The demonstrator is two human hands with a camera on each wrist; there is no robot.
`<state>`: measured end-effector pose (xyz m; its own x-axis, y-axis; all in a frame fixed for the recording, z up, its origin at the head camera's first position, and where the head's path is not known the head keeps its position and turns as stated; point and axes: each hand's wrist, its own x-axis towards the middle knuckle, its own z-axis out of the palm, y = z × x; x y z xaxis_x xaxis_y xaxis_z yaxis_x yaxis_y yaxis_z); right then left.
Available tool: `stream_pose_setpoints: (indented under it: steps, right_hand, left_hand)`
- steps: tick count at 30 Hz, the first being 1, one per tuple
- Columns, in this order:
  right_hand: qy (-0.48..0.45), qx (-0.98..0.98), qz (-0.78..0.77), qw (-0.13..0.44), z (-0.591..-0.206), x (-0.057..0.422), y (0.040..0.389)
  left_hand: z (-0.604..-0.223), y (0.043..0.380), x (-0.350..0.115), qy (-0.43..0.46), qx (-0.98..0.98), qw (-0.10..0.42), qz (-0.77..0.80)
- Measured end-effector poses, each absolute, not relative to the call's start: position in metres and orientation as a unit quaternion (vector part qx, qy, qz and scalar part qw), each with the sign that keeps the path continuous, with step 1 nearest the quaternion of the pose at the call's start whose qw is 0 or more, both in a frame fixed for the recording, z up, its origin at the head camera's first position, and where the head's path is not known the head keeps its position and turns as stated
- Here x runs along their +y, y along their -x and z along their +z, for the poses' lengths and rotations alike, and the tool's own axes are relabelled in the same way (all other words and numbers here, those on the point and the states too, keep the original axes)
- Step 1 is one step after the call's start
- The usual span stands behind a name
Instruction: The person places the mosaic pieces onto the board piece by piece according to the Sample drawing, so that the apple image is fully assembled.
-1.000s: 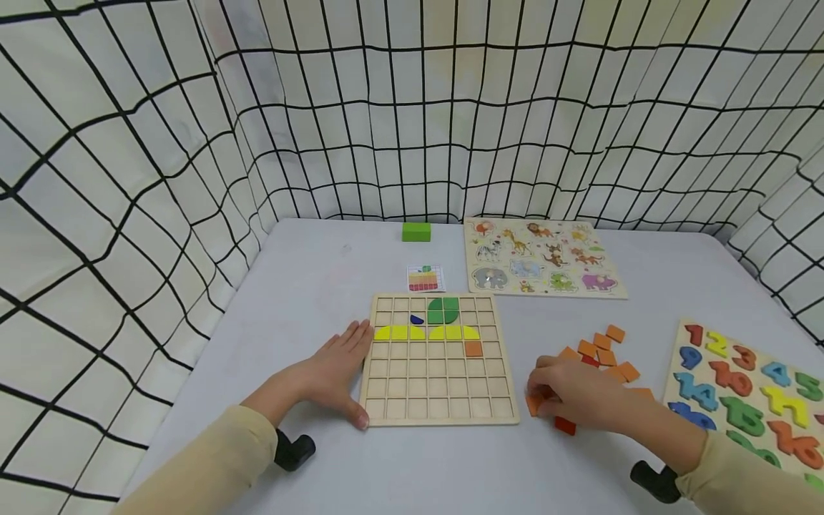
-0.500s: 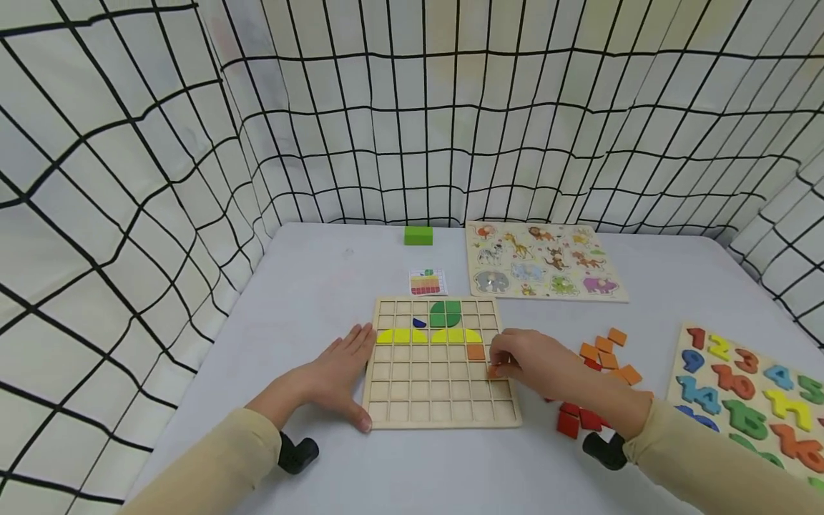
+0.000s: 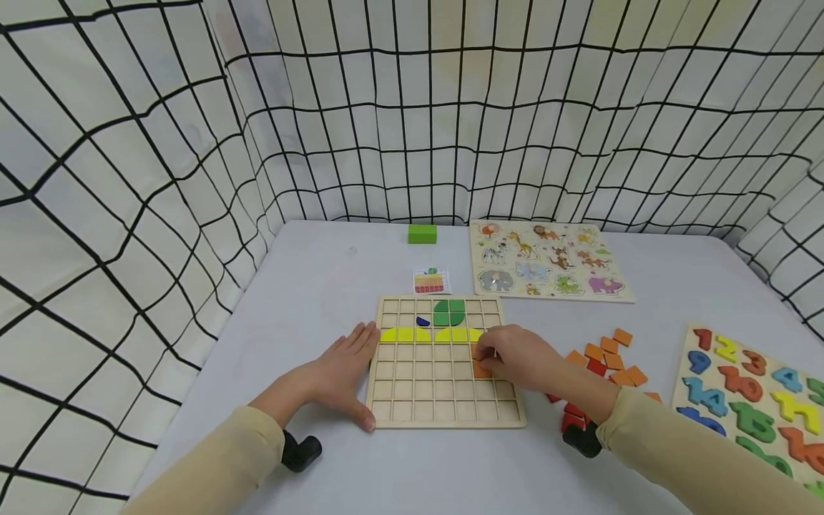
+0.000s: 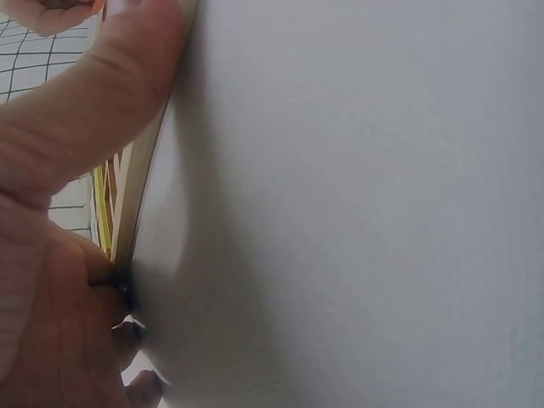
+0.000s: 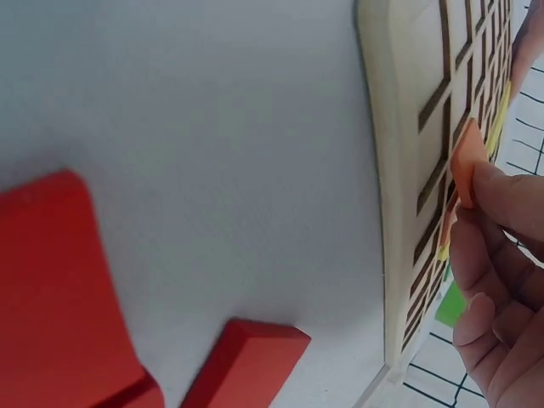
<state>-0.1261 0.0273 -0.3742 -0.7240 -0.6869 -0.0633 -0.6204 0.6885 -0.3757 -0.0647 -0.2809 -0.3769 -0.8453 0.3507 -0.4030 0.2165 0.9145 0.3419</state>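
Observation:
A wooden grid board (image 3: 423, 409) lies in front of me, with green, yellow and dark blue pieces set in its upper rows. My left hand (image 3: 331, 375) rests along its left edge, fingers straight and thumb spread to the lower corner. Over the right part of the board, my right hand (image 3: 524, 357) pinches an orange square tile (image 5: 467, 157) between thumb and fingers. In the right wrist view the tile is tilted over the cells. Another orange tile (image 3: 476, 350) sits just above it in the grid, partly covered by the fingers.
Loose orange tiles (image 3: 616, 361) and red tiles (image 5: 251, 361) lie right of the board. A small pattern card (image 3: 431, 280), a green block (image 3: 422, 234) and an animal puzzle (image 3: 547, 259) are behind it. A number puzzle (image 3: 753, 400) lies at far right; black netting surrounds the table.
My right hand has moved left from the loose tiles to the board, carrying an orange tile. The left hand stays at the board's left edge.

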Motion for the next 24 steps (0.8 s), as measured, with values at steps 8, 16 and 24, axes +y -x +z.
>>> stream_pose_setpoints:
  steps: [8,16,24]
  right_hand:
    - [0.349,0.918,-0.164,0.096,-0.377,0.026,0.126]
    - [0.322,0.926,-0.177,0.087,-0.361,0.06,0.136]
    - [0.26,0.948,-0.165,0.085,-0.357,0.141,0.164]
  left_hand:
    - [-0.378,0.066,-0.281,-0.152,0.951,0.231,0.142]
    - [-0.38,0.066,-0.281,-0.149,0.95,0.234,0.142]
    - [-0.379,0.066,-0.281,-0.146,0.95,0.235,0.142]
